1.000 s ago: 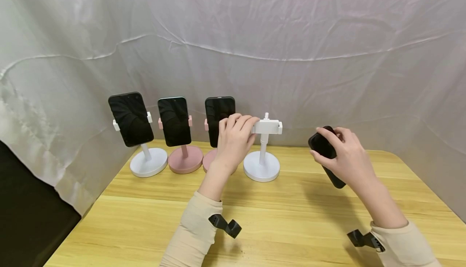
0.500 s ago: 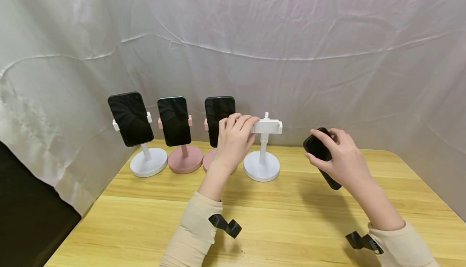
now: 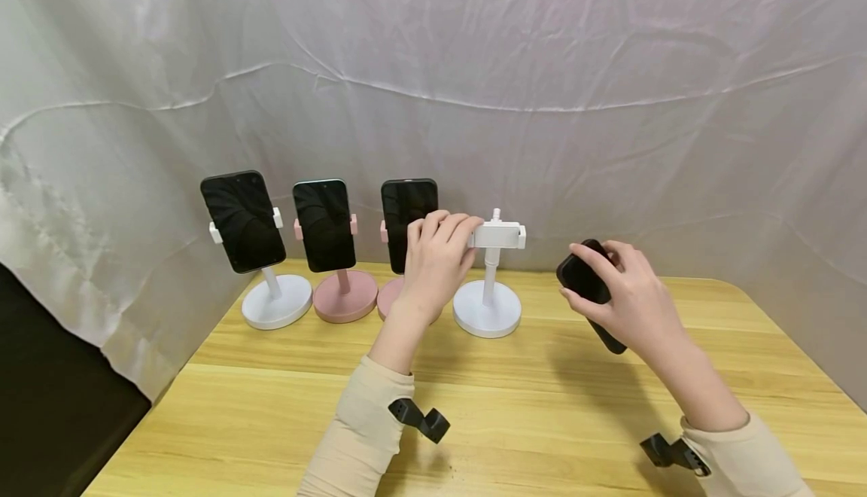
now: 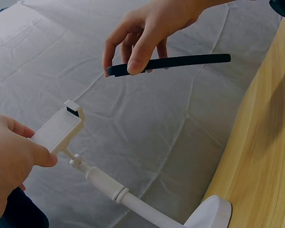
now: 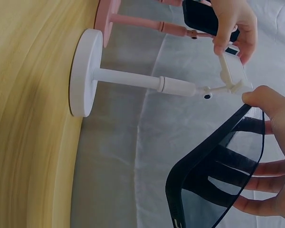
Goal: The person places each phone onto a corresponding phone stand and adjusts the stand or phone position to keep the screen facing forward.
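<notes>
My left hand (image 3: 432, 271) holds the left end of the white clamp (image 3: 497, 236) on a white phone stand (image 3: 488, 309). In the left wrist view, the thumb and fingers pinch this clamp (image 4: 59, 128), and its far jaw sticks up free. Off to the right, my right hand (image 3: 637, 294) grips a black smartphone (image 3: 582, 278) by its edges, tilted and raised above the table. The right wrist view shows the thumb on one edge and fingers on the other, with reflections on the phone's glossy face (image 5: 223, 175). Phone and clamp are apart.
Left of the white stand, a pink stand bears a phone (image 3: 406, 203) partly behind my left hand. Farther left are another pink stand (image 3: 345, 300) and a white stand (image 3: 276, 305), each with a phone clamped in. The wooden table (image 3: 515, 407) meets a grey curtain (image 3: 542, 158) behind.
My right hand has drifted a little left with the smartphone, closer to the white stand. The left hand keeps its place on the clamp.
</notes>
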The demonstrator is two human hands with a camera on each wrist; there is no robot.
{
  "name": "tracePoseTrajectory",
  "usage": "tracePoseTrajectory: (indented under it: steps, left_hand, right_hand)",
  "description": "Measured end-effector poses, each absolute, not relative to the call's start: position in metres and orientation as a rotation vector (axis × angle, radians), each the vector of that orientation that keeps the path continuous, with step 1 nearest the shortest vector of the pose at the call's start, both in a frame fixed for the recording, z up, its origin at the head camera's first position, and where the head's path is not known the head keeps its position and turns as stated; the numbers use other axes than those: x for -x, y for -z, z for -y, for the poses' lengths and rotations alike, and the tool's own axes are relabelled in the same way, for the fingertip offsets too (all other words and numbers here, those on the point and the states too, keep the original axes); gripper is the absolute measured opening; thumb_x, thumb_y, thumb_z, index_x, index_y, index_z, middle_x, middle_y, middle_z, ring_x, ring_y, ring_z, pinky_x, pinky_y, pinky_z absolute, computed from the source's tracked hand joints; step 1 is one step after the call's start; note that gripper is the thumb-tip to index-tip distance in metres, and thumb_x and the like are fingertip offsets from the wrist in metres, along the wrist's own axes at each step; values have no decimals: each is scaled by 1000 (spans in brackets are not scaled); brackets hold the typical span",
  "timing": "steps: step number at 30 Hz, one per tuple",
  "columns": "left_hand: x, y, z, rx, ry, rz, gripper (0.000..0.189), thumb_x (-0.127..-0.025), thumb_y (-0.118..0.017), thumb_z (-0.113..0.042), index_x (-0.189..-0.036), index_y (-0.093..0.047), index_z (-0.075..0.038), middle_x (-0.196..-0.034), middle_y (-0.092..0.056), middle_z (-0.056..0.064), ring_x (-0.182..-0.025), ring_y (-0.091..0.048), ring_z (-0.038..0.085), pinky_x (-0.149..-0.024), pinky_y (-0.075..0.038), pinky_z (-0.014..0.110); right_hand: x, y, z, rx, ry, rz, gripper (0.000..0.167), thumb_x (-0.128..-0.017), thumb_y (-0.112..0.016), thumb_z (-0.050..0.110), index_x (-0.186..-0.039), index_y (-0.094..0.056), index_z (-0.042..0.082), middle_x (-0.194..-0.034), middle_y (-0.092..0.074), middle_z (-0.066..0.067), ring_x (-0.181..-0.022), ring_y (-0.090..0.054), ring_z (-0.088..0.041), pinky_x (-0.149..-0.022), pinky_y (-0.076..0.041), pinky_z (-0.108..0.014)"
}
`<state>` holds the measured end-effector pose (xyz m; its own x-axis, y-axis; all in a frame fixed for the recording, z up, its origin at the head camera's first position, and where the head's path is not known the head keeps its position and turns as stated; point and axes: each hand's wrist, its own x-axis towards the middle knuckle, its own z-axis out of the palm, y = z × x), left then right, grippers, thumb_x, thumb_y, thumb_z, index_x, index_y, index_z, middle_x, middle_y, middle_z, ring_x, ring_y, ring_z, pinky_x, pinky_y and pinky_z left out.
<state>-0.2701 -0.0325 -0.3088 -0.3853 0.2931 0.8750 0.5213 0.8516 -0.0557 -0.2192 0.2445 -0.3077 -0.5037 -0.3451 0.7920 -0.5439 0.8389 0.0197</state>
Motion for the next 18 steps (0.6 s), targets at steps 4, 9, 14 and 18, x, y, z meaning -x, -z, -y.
tracePoseTrajectory:
  steps: [4, 9, 14, 18]
  left_hand:
    - [270, 309, 33, 598, 279, 2000, 32, -86, -73, -23, -118, -65, -21, -116, -68, -5, -111, -52, 19, -92, -37, 39]
    - [270, 309, 35, 594, 279, 2011, 33, -87, -73, -23, -118, -65, -21, -116, -68, -5, -111, -51, 19, -93, -37, 39]
    - [269, 309, 35, 600, 275, 2020, 32, -88, -72, -24, -119, -65, -21, -117, -67, -4, -112, -51, 20, -93, -37, 39]
    - [269, 309, 33, 605, 280, 2012, 33, -87, -72, -23, -119, -65, -21, -117, -67, -5, -112, -51, 20, -93, -37, 39]
  right_hand:
    - [219, 309, -242, -663, -297, 2131, 52, -81, -64, 47, -124, -64, 17, -110, -56, -28, -94, -55, -38, -62, -52, -56]
    - [220, 310, -237, -681, -306, 2108, 63, -90, -43, 66, -123, -64, 16, -110, -56, -29, -94, -55, -39, -63, -52, -56]
    - [218, 310, -234, -689, -326, 2087, 65, -90, -40, 67, -123, -64, 15, -111, -57, -31, -95, -55, -40, -67, -51, -57]
    - [217, 310, -233, -689, -334, 2082, 65, -90, -41, 67, -123, -63, 16, -112, -56, -30, -95, -55, -40, -67, -51, -58]
